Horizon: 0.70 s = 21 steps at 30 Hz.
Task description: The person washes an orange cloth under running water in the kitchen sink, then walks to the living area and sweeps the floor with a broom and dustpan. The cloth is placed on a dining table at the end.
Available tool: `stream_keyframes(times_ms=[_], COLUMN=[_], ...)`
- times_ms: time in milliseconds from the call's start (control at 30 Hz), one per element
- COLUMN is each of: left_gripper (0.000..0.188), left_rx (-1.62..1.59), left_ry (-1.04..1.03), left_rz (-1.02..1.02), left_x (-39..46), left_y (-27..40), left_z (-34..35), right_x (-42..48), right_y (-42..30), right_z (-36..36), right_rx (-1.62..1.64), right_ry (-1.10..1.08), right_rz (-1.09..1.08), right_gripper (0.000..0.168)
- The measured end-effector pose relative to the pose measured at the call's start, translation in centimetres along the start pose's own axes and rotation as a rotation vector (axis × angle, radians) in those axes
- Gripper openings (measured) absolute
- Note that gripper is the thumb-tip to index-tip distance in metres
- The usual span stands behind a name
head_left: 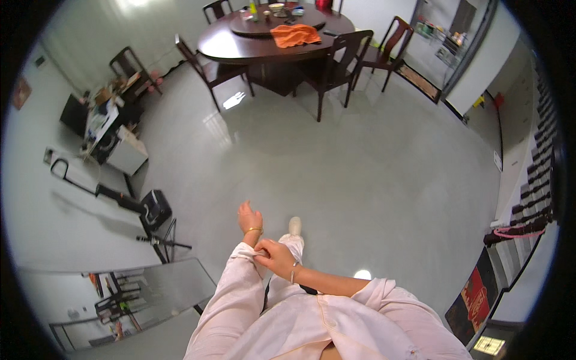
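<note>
My left hand (250, 219) is held out in front of me over the floor, holding nothing, with its thumb away from the fingers. A gold-coloured bracelet (254, 230) circles that wrist. The fingers of my right hand (278, 259) pinch the folded cuff (244, 252) of my pale pink left sleeve. On my right wrist is a silver-coloured bangle (293, 272). My right sleeve (375, 288) sits bunched near the elbow. Below my hands, one cream shoe (294, 226) shows on the floor.
A round wooden dining table (252, 53) with chairs (333, 67) stands ahead, an orange cloth (294, 35) on it. To the left are a desk (128, 150), an upright floor cleaner (119, 200), a folded tripod (166, 243) and a reflective panel (166, 285). A staircase (535, 198) rises at right.
</note>
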<state>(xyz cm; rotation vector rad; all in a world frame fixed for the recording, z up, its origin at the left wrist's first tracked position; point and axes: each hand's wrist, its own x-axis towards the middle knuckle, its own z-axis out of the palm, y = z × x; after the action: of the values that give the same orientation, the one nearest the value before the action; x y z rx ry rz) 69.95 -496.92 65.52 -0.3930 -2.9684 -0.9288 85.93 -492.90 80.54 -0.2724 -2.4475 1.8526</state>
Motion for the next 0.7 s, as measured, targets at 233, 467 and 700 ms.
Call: stream_keyframes(times_ms=[233, 467, 700], left_gripper=[0.032, 0.023, 0.029], left_rx=[0.269, 0.228, -1.433], left_ry=[-0.068, -0.218, -0.188], left_rz=[-0.013, 1.440, -0.424], left_x=[12.0, 18.2, 42.8], left_y=[13.2, 35.7, 54.0], left_z=[9.0, 18.5, 23.5], right_x=[11.7, 22.4, 24.7], right_y=[-2.9, -5.1, -6.6], right_z=[-12.3, -29.6, -44.8], right_rx=[-0.141, -0.708, -0.207], right_ry=[0.022, -0.064, 0.353], right_rz=[-0.365, -0.266, -0.276], right_gripper=[0.008, 0.005, 0.024])
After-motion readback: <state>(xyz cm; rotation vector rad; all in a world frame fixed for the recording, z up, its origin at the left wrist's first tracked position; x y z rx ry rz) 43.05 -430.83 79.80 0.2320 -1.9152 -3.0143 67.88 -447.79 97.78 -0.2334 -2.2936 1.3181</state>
